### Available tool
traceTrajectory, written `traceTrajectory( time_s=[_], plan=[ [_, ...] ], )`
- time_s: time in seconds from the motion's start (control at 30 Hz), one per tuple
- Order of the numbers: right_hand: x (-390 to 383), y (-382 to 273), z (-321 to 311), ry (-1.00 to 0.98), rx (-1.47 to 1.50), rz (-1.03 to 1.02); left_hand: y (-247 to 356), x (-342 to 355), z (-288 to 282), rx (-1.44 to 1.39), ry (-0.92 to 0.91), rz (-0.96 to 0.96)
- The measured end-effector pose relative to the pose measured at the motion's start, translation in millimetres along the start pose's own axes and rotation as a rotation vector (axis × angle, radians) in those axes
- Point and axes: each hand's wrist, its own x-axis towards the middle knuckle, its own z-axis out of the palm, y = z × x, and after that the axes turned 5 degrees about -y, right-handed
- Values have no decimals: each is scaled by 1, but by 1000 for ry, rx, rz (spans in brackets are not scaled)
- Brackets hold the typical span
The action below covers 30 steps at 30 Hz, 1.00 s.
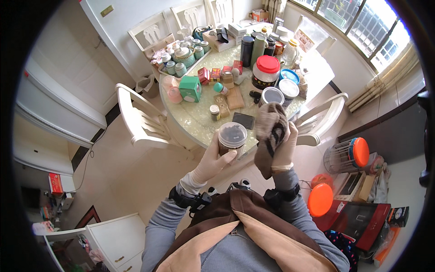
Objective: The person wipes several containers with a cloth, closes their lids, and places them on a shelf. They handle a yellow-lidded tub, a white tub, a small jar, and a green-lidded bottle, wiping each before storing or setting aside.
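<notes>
My gloved left hand [213, 160] is wrapped round a clear plastic jar [233, 133] with a pale translucent lid and dark contents, held upright at the table's near edge. In my gloved right hand [286, 149] is a brown and grey patterned cloth [271, 133], possibly a sock, bunched and hanging down; its upper part is blurred. The cloth is beside the jar, apart from it. Just beyond the jar lies a flat dark square [244, 120] on the table. Behind the cloth stands a jar with a whitish lid [273, 95].
The round table [190, 119] carries a red-lidded jar [266, 72], dark flasks [247, 51], a green box [190, 89], a small bottle [215, 112] and a tray of teaware [183, 56]. White chairs [140, 119] stand around it. Orange-topped stools [361, 152] are at the right.
</notes>
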Motion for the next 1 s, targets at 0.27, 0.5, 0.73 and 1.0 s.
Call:
traceTrajectory(
  time_s=[0.27,0.5,0.73,1.0],
  plan=[
    [-40,31,31,-520,-961,-693,8,8,32,78,191,73],
    [-46,42,12,-533,-1485,-1020,-5,6,38,-524,221,64],
    [-40,32,-16,-560,-1292,-778,5,1,7,-610,480,112],
    [-50,31,22,-744,-1138,-779,4,9,42,-232,325,144]
  ],
)
